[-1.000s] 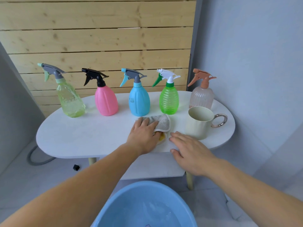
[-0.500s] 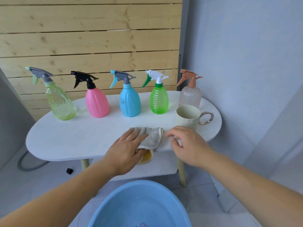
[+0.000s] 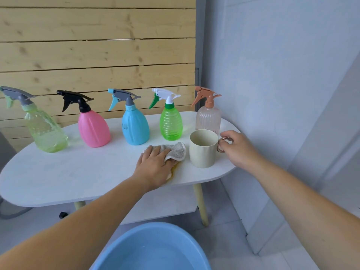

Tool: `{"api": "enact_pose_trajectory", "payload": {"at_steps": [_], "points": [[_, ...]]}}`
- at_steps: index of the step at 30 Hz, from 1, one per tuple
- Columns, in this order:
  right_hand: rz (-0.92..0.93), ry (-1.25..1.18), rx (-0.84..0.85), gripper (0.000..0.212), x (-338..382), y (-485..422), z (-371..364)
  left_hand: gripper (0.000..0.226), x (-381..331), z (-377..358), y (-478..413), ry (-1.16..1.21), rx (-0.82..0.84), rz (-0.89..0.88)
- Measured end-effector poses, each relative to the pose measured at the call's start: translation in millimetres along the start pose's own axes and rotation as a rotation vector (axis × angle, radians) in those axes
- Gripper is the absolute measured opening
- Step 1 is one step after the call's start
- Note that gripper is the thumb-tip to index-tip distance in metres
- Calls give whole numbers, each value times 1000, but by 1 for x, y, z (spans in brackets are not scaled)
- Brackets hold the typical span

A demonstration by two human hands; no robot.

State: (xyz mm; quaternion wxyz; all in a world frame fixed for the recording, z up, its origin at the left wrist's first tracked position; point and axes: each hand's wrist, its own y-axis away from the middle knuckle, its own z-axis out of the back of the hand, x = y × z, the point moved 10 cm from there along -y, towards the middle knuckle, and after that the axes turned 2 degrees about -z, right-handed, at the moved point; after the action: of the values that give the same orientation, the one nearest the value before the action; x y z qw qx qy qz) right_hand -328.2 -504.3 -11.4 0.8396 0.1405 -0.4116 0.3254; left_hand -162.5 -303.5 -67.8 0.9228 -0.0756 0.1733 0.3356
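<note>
Farthest back, five spray bottles (image 3: 135, 127) line the far edge of the white counter (image 3: 78, 172): yellow-green, pink, blue, green and pale peach. Near the front edge, right of centre, the left hand (image 3: 153, 164) lies flat, fingers straight, pressing a grey cloth (image 3: 176, 152) onto a yellowish spill (image 3: 174, 170). Just right of the cloth, a cream mug (image 3: 202, 152) stands near the counter's right end. The right hand (image 3: 238, 149) pinches its ring handle with curled fingers. A blue basin (image 3: 155, 248) sits on the floor below.
</note>
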Motion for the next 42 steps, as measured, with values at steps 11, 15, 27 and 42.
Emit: {"api": "enact_pose_trajectory", "payload": {"at_steps": [11, 15, 27, 42], "points": [[6, -147, -85, 30, -1, 2, 34, 85, -18, -1, 13, -64, 54, -69], [31, -192, -162, 31, 10, 7, 51, 61, -57, -13, 0, -4, 32, -137], [0, -239, -284, 29, -1, 10, 67, 80, -120, -28, -2, -120, 12, -272], [-77, -375, -357, 24, -26, 9, 65, 63, -141, -48, -20, -106, 35, -250]]}}
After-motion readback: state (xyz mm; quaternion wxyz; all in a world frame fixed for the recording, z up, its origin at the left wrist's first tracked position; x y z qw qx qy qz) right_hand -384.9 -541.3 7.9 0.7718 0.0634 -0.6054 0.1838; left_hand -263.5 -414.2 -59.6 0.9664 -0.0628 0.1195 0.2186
